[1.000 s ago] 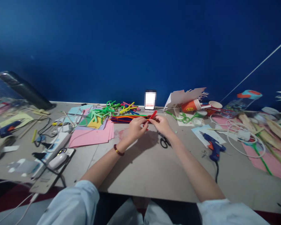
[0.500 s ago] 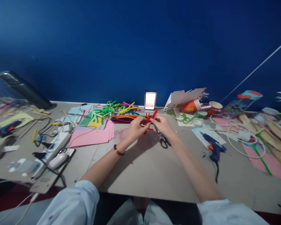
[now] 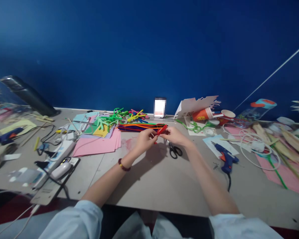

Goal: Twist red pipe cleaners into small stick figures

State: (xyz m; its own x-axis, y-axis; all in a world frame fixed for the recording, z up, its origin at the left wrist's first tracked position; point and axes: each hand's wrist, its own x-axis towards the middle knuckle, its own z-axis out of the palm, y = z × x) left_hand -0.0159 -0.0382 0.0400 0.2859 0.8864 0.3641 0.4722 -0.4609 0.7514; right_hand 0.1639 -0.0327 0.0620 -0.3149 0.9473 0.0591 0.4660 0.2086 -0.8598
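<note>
Red pipe cleaner pieces [image 3: 161,129] are pinched between my two hands above the middle of the table. My left hand [image 3: 146,139] grips them from the left with its fingers closed. From the other side my right hand [image 3: 175,135] closes its fingertips on the red pieces too. Parts of them are hidden by my fingers. Just behind my hands lies a bundle of coloured pipe cleaners [image 3: 132,127]. A pair of scissors [image 3: 174,151] with black handles rests on the table below my right hand, its blades partly covered.
Pink paper sheets [image 3: 97,145] and a pile of bent green pipe cleaners [image 3: 112,117] lie left. A lit phone [image 3: 159,108] stands against the blue wall. Rightward are a blue glue gun [image 3: 226,157], an orange paper cup [image 3: 203,114] and a coiled white cable [image 3: 261,168]. A power strip [image 3: 57,159] sits left.
The red pieces, spread out and sticking up from my fingers before, now look gathered into a tighter shape. Both hands have lowered slightly, and more of the scissors shows.
</note>
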